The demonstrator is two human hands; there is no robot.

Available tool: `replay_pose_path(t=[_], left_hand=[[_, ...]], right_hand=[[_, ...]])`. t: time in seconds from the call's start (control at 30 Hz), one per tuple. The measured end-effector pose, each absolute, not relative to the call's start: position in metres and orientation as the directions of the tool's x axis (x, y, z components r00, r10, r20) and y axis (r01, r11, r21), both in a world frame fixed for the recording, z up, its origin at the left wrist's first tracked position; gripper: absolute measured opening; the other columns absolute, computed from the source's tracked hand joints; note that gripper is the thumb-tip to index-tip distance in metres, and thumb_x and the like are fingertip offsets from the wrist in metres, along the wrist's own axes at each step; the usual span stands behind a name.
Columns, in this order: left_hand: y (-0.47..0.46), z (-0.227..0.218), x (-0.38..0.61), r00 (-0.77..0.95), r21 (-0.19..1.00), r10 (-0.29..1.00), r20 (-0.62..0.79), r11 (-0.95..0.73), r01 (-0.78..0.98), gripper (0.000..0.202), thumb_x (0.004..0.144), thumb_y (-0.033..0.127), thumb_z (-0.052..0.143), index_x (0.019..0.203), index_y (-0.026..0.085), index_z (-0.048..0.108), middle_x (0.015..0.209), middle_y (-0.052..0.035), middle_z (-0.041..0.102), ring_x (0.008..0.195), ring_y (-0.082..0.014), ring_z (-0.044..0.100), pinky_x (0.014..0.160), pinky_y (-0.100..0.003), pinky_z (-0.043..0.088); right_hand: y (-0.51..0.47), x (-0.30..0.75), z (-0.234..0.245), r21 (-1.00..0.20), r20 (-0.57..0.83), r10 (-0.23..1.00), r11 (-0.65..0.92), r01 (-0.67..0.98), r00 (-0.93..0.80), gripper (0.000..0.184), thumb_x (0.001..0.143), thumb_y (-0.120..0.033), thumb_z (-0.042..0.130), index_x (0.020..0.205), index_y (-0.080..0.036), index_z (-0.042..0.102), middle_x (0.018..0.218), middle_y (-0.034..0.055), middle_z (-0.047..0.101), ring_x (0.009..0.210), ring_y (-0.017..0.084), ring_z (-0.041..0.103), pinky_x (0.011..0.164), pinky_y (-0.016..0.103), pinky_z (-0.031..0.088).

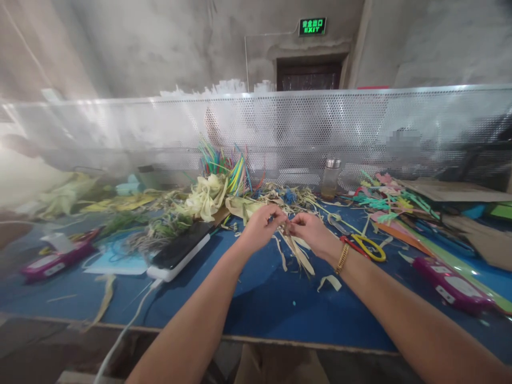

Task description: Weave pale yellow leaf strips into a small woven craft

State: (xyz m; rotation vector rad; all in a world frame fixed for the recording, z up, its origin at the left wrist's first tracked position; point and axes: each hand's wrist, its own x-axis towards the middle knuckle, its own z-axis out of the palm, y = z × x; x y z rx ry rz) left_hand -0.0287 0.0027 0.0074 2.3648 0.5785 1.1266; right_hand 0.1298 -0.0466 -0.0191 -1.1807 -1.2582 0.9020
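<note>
My left hand and my right hand meet above the middle of the blue table, fingertips pinched close together. Between them are pale dried corn husk strips, whose loose ends fan out below the fingers toward me. Exactly how each fingertip grips the strips is too small to make out. A gold bracelet circles my right wrist. Just right of that wrist lie scissors with yellow handles, beside something red. Behind my hands, more husk pieces are heaped in a loose pile.
A phone on a white power bank with a cable lies left. Purple devices sit at both sides. A bottle, colourful stems and cardboard stand toward the back, before a perforated metal screen.
</note>
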Motion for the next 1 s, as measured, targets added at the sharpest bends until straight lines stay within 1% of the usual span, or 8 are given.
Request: replay_pose_path(t=[0.13, 0.23, 0.37, 0.5, 0.67, 0.8, 0.9, 1.0], left_hand=[[0.009, -0.004, -0.024, 0.572, 0.603, 0.624, 0.532, -0.754, 0.261, 0.022, 0.086, 0.030, 0.045, 0.076, 0.017, 0.059, 0.074, -0.0010, 0.061, 0.070, -0.0131, 0.053, 0.065, -0.025, 0.038], [0.016, -0.018, -0.018, 0.582, 0.617, 0.666, 0.466, -0.716, 0.326, 0.023, 0.085, 0.030, 0.045, 0.072, 0.016, 0.058, 0.067, 0.0003, 0.058, 0.064, -0.0121, 0.050, 0.060, -0.024, 0.036], [0.026, -0.037, -0.013, 0.622, 0.618, 0.690, 0.370, -0.683, 0.389, 0.021, 0.081, 0.029, 0.047, 0.069, 0.016, 0.058, 0.064, 0.0000, 0.057, 0.062, -0.0124, 0.049, 0.057, -0.024, 0.034], [0.030, -0.048, -0.012, 0.687, 0.633, 0.676, 0.264, -0.660, 0.406, 0.021, 0.078, 0.027, 0.047, 0.067, 0.016, 0.061, 0.063, -0.0005, 0.058, 0.059, -0.0125, 0.049, 0.054, -0.024, 0.034], [0.029, -0.051, -0.014, 0.730, 0.700, 0.670, 0.135, -0.586, 0.408, 0.020, 0.073, 0.028, 0.051, 0.067, 0.015, 0.065, 0.061, -0.0018, 0.061, 0.054, -0.0130, 0.051, 0.051, -0.023, 0.036], [0.028, -0.051, -0.013, 0.733, 0.774, 0.674, 0.090, -0.511, 0.374, 0.014, 0.063, 0.021, 0.061, 0.072, 0.014, 0.067, 0.068, -0.0028, 0.066, 0.061, -0.0141, 0.057, 0.058, -0.024, 0.043], [0.028, -0.052, -0.013, 0.724, 0.810, 0.688, 0.056, -0.455, 0.370, 0.017, 0.058, 0.020, 0.066, 0.074, 0.014, 0.067, 0.068, -0.0031, 0.066, 0.061, -0.0147, 0.058, 0.059, -0.025, 0.044], [0.028, -0.053, -0.012, 0.703, 0.792, 0.709, 0.061, -0.462, 0.398, 0.020, 0.055, 0.024, 0.070, 0.072, 0.013, 0.067, 0.062, -0.0021, 0.064, 0.057, -0.0142, 0.055, 0.055, -0.025, 0.042]], right_hand=[[-0.044, 0.127, -0.027, -0.980, 0.177, 0.974, 0.161, 0.116, 0.142, 0.018, 0.065, -0.028, 0.066, 0.062, -0.019, 0.051, 0.058, -0.0032, 0.056, 0.060, 0.013, 0.058, 0.068, 0.028, 0.047], [-0.042, 0.129, -0.035, -0.958, 0.155, 0.977, 0.113, 0.263, 0.144, 0.013, 0.069, -0.026, 0.060, 0.062, -0.018, 0.052, 0.059, -0.0009, 0.058, 0.060, 0.013, 0.058, 0.063, 0.026, 0.045], [-0.040, 0.137, -0.041, -0.750, 0.178, 0.979, 0.068, 0.658, 0.102, 0.014, 0.072, -0.026, 0.057, 0.062, -0.017, 0.058, 0.060, 0.0015, 0.062, 0.057, 0.012, 0.054, 0.056, 0.024, 0.037], [-0.042, 0.143, -0.036, -0.511, 0.152, 0.988, 0.070, 0.857, 0.010, 0.017, 0.075, -0.029, 0.057, 0.066, -0.017, 0.063, 0.062, 0.0019, 0.061, 0.060, 0.013, 0.053, 0.054, 0.023, 0.031], [-0.047, 0.143, -0.026, -0.363, 0.146, 0.987, 0.109, 0.925, -0.059, 0.013, 0.078, -0.025, 0.057, 0.072, -0.019, 0.066, 0.080, 0.0047, 0.067, 0.075, 0.016, 0.058, 0.063, 0.024, 0.035], [-0.049, 0.142, -0.021, -0.271, 0.170, 0.985, 0.060, 0.961, -0.014, 0.015, 0.078, -0.028, 0.058, 0.069, -0.020, 0.067, 0.087, 0.0080, 0.068, 0.086, 0.021, 0.060, 0.069, 0.027, 0.036], [-0.050, 0.141, -0.019, -0.274, 0.150, 0.989, 0.041, 0.961, 0.001, 0.018, 0.079, -0.029, 0.057, 0.066, -0.021, 0.068, 0.083, 0.0072, 0.068, 0.082, 0.021, 0.060, 0.066, 0.027, 0.036], [-0.050, 0.139, -0.020, -0.318, 0.117, 0.993, 0.031, 0.948, 0.007, 0.019, 0.078, -0.031, 0.056, 0.066, -0.022, 0.068, 0.078, 0.0046, 0.068, 0.075, 0.019, 0.060, 0.063, 0.027, 0.034]])
